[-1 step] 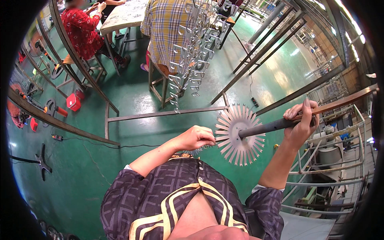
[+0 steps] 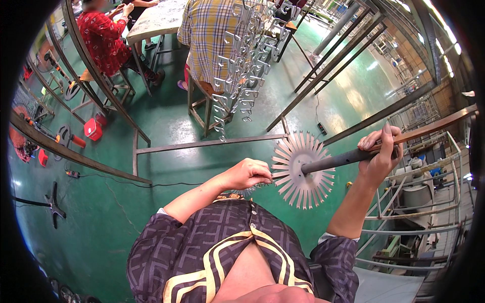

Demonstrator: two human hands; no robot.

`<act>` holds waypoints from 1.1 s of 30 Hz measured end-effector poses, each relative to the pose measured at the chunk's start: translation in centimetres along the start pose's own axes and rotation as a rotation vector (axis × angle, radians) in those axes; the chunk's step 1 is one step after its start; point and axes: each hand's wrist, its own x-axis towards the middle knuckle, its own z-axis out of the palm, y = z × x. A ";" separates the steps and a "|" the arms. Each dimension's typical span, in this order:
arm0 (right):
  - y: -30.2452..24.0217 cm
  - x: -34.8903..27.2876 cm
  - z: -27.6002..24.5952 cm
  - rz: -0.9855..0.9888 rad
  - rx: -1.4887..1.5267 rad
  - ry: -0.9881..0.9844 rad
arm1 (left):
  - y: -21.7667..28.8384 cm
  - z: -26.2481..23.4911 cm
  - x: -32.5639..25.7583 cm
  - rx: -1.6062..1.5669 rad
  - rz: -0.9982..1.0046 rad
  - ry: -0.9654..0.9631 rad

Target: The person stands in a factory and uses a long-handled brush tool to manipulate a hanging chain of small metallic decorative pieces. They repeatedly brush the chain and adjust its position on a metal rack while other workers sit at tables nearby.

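Observation:
A silver disc (image 2: 317, 188) with a ring of narrow, notched blades stands in front of me. A dark grey shaft (image 2: 333, 161) runs from its middle to the right. My right hand (image 2: 381, 149) is wrapped round the shaft's far end, where a copper-coloured bar (image 2: 434, 126) also meets the fingers and runs off to the right. My left hand (image 2: 251, 173) is closed in a pinch at the disc's left rim; whatever lies between its fingertips is hidden. Under that hand, part of a second toothed metal piece (image 2: 245, 192) shows near my shirt.
Bent metal hooks (image 2: 247, 76) hang in rows ahead. A brown metal frame (image 2: 212, 144) crosses in front. Two people sit by a table (image 2: 161, 20) at the far left, with a third person's hands beyond. A red bucket (image 2: 93, 129) stands left; a rack (image 2: 419, 217) is right.
The hanging hooks have shifted very slightly. My hands and the disc look the same.

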 end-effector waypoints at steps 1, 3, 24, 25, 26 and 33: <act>0.0 0.0 0.0 0.006 0.003 0.001 | 0.0 0.0 0.0 -0.006 0.000 -0.007; 0.0 0.0 0.1 0.018 0.009 0.002 | -0.1 -0.1 0.1 -0.024 0.001 -0.017; 0.5 0.2 0.1 0.054 -0.038 -0.009 | -1.0 -0.3 0.1 -0.072 -0.055 -0.094; 0.5 0.2 0.1 0.051 -0.024 -0.001 | -1.2 -0.3 0.1 -0.066 -0.050 -0.091; 0.6 0.2 0.2 0.049 -0.010 0.007 | -1.3 -0.2 0.0 -0.059 -0.047 -0.088; 1.0 0.3 -0.1 0.044 0.007 0.004 | -2.0 0.0 0.1 -0.109 -0.025 -0.083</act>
